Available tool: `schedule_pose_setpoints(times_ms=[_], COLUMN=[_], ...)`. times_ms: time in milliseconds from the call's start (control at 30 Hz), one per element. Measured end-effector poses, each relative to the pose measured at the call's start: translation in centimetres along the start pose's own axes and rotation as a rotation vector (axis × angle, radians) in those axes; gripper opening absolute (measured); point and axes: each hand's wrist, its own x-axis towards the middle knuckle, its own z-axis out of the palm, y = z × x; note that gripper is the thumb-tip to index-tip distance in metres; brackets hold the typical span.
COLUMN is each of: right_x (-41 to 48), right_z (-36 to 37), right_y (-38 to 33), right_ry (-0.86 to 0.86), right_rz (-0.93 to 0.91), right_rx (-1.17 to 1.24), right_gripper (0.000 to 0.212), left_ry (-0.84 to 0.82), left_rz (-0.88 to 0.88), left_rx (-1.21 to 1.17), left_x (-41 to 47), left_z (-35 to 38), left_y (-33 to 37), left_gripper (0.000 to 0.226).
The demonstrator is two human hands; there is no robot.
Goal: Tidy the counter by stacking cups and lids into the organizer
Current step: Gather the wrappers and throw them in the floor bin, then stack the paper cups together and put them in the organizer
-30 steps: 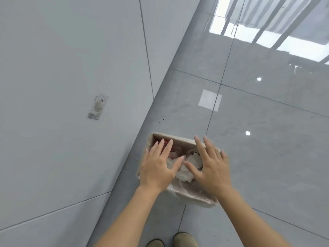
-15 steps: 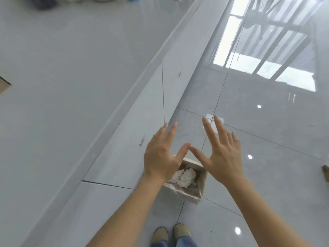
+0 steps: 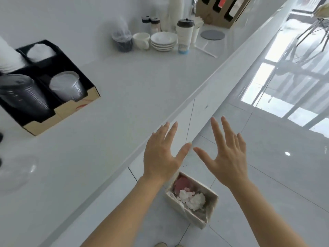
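Observation:
A black and tan cardboard organizer (image 3: 83,104) stands on the white counter (image 3: 124,90) at the left. It holds a stack of dark cups (image 3: 25,93), a stack of clear cups (image 3: 68,86) and white lids (image 3: 41,51). A clear dome lid (image 3: 16,170) lies on the counter near the left edge. My left hand (image 3: 162,155) and my right hand (image 3: 227,155) hover side by side with fingers spread, empty, just off the counter's front edge and above the floor bin. A lidded white takeaway cup (image 3: 184,35) stands at the back.
A lined waste bin (image 3: 194,211) with crumpled paper sits on the tiled floor below my hands. At the back of the counter are a mug (image 3: 141,41), stacked saucers (image 3: 163,41), a bag-covered container (image 3: 122,40), shakers (image 3: 151,24), a grey coaster (image 3: 212,34) and a cardboard holder (image 3: 220,9).
My view has swung up from the floor bin to the counter. Both hands rose from the bin's rim and stayed spread and empty.

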Motion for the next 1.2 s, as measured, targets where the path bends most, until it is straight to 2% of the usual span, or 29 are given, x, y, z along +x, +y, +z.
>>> schedule_pose_setpoints(times_ms=[300, 500, 600, 867, 1200], right_x=[3.3, 3.5, 3.2, 0.6, -1.8], right_z=[-1.3, -1.2, -1.0, 0.3, 2.5], right_y=[-8.5, -15.3, -19.3, -31.2, -44.9], right_ry=[0.025, 0.026, 0.041, 0.083, 0.072], right_rz=[-0.249, -0.4, -0.464, -0.596, -0.722], right_rx=[0.119, 0.181, 0.213, 0.305, 0.479], right_gripper=[0.075, 0.076, 0.076, 0.075, 0.075], left_ry=[0.237, 0.384, 0.452, 0.622, 0.759], left_rz=[-0.189, -0.298, -0.336, -0.405, -0.549], left_rx=[0.128, 0.173, 0.177, 0.211, 0.292], left_x=[-3.1, -6.8, -9.0, -15.7, -23.8], left_z=[-8.7, -14.4, -17.5, -26.0, -34.5], left_y=[-2.8, -5.9, -7.7, -13.5, -20.1], left_gripper=[0.091, 0.088, 0.078, 0.076, 0.074])
